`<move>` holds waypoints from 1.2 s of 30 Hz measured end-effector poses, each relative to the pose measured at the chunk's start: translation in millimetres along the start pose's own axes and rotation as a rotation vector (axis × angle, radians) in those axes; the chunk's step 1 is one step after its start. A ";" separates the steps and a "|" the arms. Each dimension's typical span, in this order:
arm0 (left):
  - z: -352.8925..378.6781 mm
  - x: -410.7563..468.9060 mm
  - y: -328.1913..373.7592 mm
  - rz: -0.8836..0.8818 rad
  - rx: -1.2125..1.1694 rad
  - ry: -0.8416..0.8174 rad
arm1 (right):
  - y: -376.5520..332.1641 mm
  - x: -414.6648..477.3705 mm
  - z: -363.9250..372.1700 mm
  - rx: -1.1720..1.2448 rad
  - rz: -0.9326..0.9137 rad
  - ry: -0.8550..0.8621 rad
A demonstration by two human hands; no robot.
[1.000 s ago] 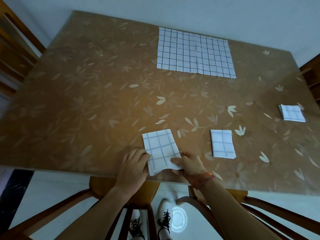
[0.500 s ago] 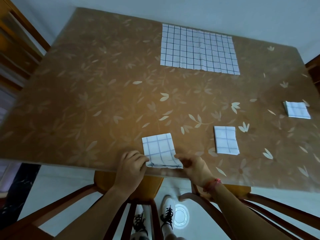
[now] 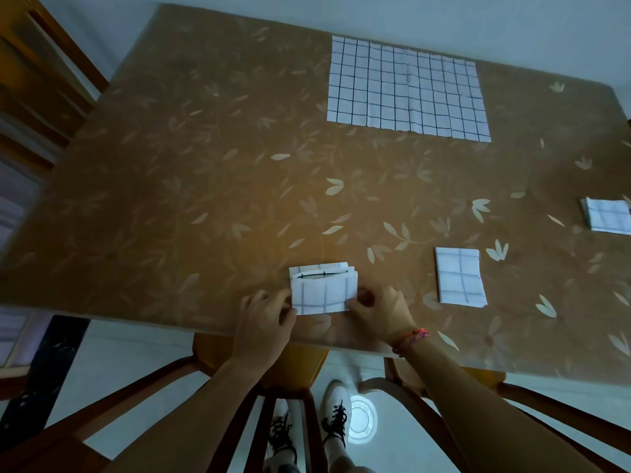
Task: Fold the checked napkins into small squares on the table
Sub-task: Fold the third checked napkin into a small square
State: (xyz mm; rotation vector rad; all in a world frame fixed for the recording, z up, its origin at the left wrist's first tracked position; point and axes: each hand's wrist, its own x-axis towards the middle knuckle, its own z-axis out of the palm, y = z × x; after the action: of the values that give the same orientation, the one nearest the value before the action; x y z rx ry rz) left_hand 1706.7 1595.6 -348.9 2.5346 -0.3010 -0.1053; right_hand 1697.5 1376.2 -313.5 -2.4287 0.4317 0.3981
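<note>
The checked napkin, half-folded, bows open on top near the desk edge. The left grip pinches its left side, the right grip its right.

Single head-worn wide-angle view. Looks forward and steeply down from above near edge of table. Left hand, right hand and half-folded napkin nearest lens, lower centre. Table fills most of frame, far edge against wall at top. Chairs, floor, shoes along bottom.
</note>
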 end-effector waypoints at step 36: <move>14.4 18.0 -11.7 0.233 0.361 -0.180 | -31.2 9.3 36.7 -0.292 -0.524 0.163</move>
State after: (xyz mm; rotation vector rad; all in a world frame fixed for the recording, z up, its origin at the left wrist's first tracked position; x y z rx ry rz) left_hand 1724.4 1593.0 -367.6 2.8255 -0.7436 -0.2053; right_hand 1711.9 1420.7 -328.1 -2.7415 -0.2190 0.0340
